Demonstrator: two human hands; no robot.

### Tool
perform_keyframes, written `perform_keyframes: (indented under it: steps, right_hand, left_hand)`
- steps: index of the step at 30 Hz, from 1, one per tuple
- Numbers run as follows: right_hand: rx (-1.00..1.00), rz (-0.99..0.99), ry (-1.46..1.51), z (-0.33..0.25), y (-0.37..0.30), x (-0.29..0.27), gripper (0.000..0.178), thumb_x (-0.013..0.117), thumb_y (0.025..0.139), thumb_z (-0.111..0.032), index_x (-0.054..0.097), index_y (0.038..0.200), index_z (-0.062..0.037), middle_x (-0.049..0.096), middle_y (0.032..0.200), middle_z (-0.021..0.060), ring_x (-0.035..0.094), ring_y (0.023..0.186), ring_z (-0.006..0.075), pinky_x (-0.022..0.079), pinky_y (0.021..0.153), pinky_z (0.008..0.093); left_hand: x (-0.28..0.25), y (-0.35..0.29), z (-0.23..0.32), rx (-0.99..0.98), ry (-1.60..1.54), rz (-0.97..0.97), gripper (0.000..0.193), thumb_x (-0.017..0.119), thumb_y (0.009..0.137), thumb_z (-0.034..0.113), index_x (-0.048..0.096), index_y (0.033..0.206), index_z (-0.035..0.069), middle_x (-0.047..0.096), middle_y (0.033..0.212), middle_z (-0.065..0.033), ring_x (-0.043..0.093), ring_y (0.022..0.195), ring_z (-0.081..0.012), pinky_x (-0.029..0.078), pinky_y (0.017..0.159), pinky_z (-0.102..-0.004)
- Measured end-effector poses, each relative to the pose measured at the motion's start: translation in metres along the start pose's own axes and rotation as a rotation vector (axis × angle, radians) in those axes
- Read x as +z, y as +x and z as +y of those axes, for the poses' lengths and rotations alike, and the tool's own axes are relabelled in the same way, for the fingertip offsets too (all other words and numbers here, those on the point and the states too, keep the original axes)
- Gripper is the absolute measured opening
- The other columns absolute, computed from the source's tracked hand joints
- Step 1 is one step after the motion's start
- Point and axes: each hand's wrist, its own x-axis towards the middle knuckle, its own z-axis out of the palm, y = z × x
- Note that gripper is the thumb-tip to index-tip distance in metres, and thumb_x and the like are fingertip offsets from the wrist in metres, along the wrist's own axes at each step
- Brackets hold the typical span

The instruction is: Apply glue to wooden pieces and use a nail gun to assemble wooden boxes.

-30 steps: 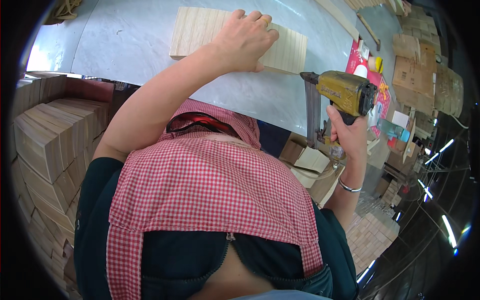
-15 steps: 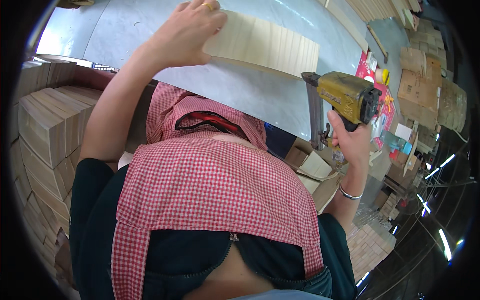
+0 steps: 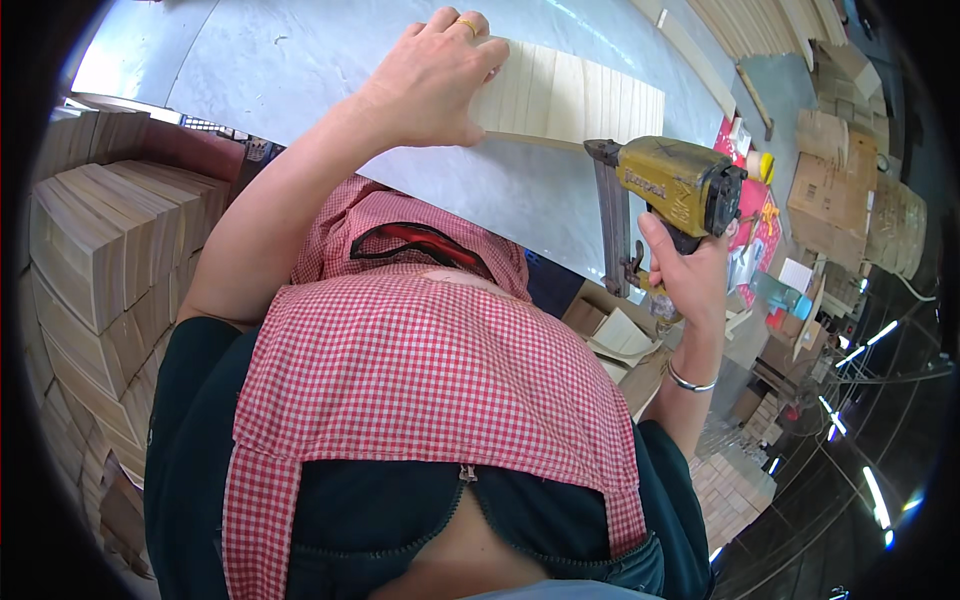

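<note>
My left hand (image 3: 442,82) grips the left end of a pale wooden board assembly (image 3: 575,98) on the grey worktable (image 3: 300,60). Its fingers lie over the far side, with the thumb at the near edge. My right hand (image 3: 690,268) is wrapped round the handle of a yellow and black pneumatic nail gun (image 3: 668,185), thumb up along the grip. The gun's dark nose points left and meets the near edge of the wood toward its right end; whether it touches cannot be made out. Part of the wood's underside is hidden.
Stacked wooden boards (image 3: 95,250) stand at the left. More wood strips (image 3: 760,30) lie at the far right, with a narrow batten (image 3: 690,55) beside them. Cardboard boxes (image 3: 832,180), a yellow tape roll (image 3: 760,166) and a bluish bottle (image 3: 782,296) are at the right.
My left hand and the wood have shifted right and slightly nearer. The nail gun in my right hand has moved a little left, its nose now further in along the wood's near edge.
</note>
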Motion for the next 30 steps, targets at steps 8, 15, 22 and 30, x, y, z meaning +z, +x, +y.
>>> perform_keyframes:
  steps: [8, 15, 22, 30]
  right_hand:
    - [0.114, 0.007, 0.079, 0.000, -0.006, 0.007, 0.026, 0.079, 0.087, -0.017, 0.067, 0.099, 0.0036, 0.060, 0.063, 0.0026, 0.047, 0.041, 0.0082, 0.038, 0.038, 0.0224]
    - [0.056, 0.037, 0.018, -0.012, -0.011, 0.013, 0.027, 0.078, 0.089, -0.020, 0.067, 0.100, 0.0026, 0.059, 0.061, 0.0018, 0.047, 0.042, 0.0079, 0.040, 0.039, 0.0219]
    - [-0.222, -0.059, -0.045, -0.026, -0.017, 0.032, 0.033, 0.078, 0.090, -0.025, 0.066, 0.104, 0.0028, 0.062, 0.064, 0.0027, 0.051, 0.045, 0.0089, 0.042, 0.041, 0.0214]
    - [-0.186, -0.210, -0.086, -0.063, -0.021, 0.065, 0.030, 0.078, 0.086, -0.012, 0.070, 0.109, 0.0053, 0.076, 0.098, 0.0150, 0.074, 0.080, 0.0222, 0.056, 0.063, 0.0284]
  left_hand:
    - [0.015, 0.001, -0.011, 0.041, 0.034, 0.024, 0.052, 0.085, 0.056, 0.022, 0.060, 0.100, 0.010, 0.056, 0.123, -0.0090, 0.052, 0.110, -0.0293, 0.051, 0.096, -0.0420]
    - [0.003, -0.017, -0.020, 0.049, -0.152, 0.073, 0.054, 0.083, 0.060, 0.018, 0.056, 0.106, 0.009, 0.051, 0.136, -0.0099, 0.052, 0.120, -0.0326, 0.051, 0.099, -0.0444]
    - [0.003, -0.033, -0.035, -0.005, -0.605, -0.028, 0.060, 0.081, 0.062, 0.012, 0.048, 0.111, 0.010, 0.043, 0.149, -0.0099, 0.053, 0.125, -0.0354, 0.051, 0.106, -0.0431]
    - [0.019, -0.035, -0.040, 0.018, -0.617, 0.074, 0.062, 0.080, 0.058, 0.013, 0.047, 0.110, 0.009, 0.048, 0.142, -0.0116, 0.059, 0.110, -0.0345, 0.055, 0.096, -0.0412]
